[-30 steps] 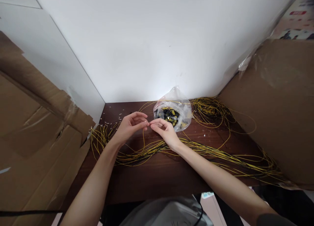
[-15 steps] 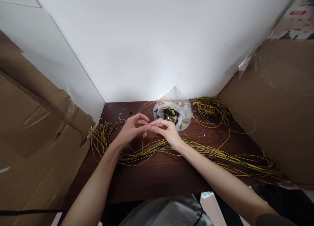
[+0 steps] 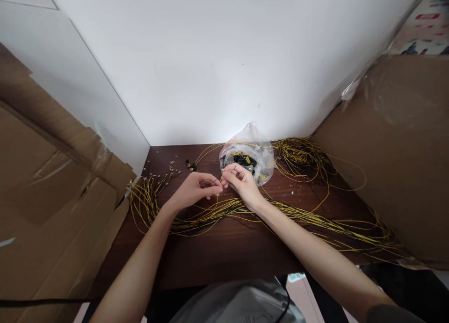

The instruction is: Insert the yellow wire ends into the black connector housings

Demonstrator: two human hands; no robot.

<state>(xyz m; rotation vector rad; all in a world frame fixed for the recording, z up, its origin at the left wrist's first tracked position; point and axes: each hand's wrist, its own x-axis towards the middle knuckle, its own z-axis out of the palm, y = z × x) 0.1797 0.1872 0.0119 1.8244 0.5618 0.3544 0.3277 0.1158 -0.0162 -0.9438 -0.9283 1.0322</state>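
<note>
Over the dark wooden table, my left hand [image 3: 196, 189] is closed, its thumb and fingertips pinching a thin wire [image 3: 217, 199]. Right beside it, the thumb and index finger of my right hand [image 3: 243, 186] pinch the same wire close to its end. Whatever tiny piece may sit between the fingertips is too small to make out. Just behind my right hand stands a clear plastic bag [image 3: 264, 150] holding small black and yellow parts [image 3: 246, 159]. A long bundle of yellow and black wires [image 3: 206, 216] runs across the table beneath both hands.
Small black connectors [image 3: 191, 166] on yellow wires lie behind my left hand. Tiny pale bits [image 3: 171, 163] are scattered at the back left. A tangled wire coil [image 3: 298, 154] lies at the back right. Cardboard boxes [image 3: 52, 211] flank both sides; a white wall closes off the back.
My left hand has tilted lower and a little to the right, and its fingers have come closer together. My right hand has shifted slightly right. The black connectors behind are now more exposed.
</note>
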